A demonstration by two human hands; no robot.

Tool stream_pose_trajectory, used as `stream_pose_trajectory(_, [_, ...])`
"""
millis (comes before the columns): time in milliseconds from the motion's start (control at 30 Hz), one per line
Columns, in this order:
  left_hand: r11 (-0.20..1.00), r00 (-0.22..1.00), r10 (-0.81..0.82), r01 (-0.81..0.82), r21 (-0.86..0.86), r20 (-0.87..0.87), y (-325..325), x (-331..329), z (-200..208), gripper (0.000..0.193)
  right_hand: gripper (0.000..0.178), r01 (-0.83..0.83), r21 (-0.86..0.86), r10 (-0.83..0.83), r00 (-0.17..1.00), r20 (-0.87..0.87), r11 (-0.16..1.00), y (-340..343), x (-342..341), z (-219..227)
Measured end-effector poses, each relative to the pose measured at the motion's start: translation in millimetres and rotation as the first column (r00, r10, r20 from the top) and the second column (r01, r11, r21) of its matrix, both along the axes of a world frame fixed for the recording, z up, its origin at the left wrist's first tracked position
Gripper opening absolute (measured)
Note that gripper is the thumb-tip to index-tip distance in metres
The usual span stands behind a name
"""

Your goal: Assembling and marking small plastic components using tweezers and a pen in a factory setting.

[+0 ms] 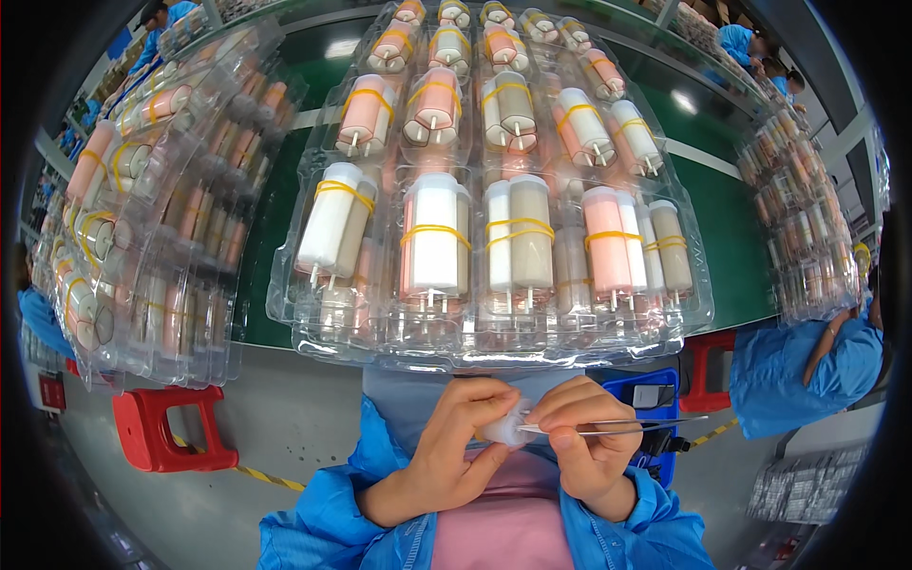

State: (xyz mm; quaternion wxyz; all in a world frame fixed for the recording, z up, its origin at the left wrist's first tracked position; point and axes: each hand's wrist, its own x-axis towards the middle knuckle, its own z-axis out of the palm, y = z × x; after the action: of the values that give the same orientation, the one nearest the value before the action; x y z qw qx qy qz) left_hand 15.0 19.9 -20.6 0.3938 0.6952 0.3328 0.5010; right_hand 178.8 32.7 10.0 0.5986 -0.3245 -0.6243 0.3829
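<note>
My left hand is closed on a small whitish, translucent round piece, held in front of my chest. My right hand grips metal tweezers between thumb and fingers. The tweezers' tips meet the round piece, and my right fingertips are beside it too; fine detail there is too small to make out. Just beyond my hands stands a stack of clear plastic trays. Bundles of white, pink and grey cylinders sit in its pockets, bound with yellow rubber bands, thin white pins sticking out of their near ends.
More loaded clear tray stacks rise at the left and right on the green table. A blue bin lies beside my right arm. Red stools stand on the floor. A co-worker in blue is at the right.
</note>
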Motion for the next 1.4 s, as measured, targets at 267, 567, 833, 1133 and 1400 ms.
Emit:
stream_pose_trajectory(267, [1.0, 1.0, 0.004, -0.004, 0.01, -0.006, 1.2, -0.5, 1.9, 0.051, 0.01, -0.003, -0.016, 0.003, 1.0, -0.009, 1.0, -0.5, 0.3, 0.8])
stream_pose_trajectory(567, [1.0, 1.0, 0.0, 0.0, 0.013, -0.007, 0.9, -0.9, 2.7, 0.051, 0.01, -0.014, -0.021, 0.013, 0.999, -0.033, 1.0, -0.6, 0.2, 1.0])
stream_pose_trajectory(833, [1.0, 0.999, 0.025, -0.025, 0.009, 0.037, -0.3, 1.3, 3.4, 0.052, 0.01, 0.014, 0.101, -0.029, 0.987, 0.156, 0.995, 3.0, 0.6, 5.5])
stream_pose_trajectory(1133, [0.992, 0.997, 0.067, -0.063, 0.106, -0.031, 4.0, 1.7, 8.0, 0.057, 0.008, 0.016, 0.099, -0.034, 0.983, 0.178, 0.995, 4.2, 0.3, 8.9])
stream_pose_trajectory(1400, [0.994, 0.997, 0.072, -0.07, 0.084, -0.011, 4.4, 0.0, 4.8, 0.056, 0.006, -0.047, -0.091, 0.053, 0.996, 0.071, 0.995, 7.0, 1.3, 13.3])
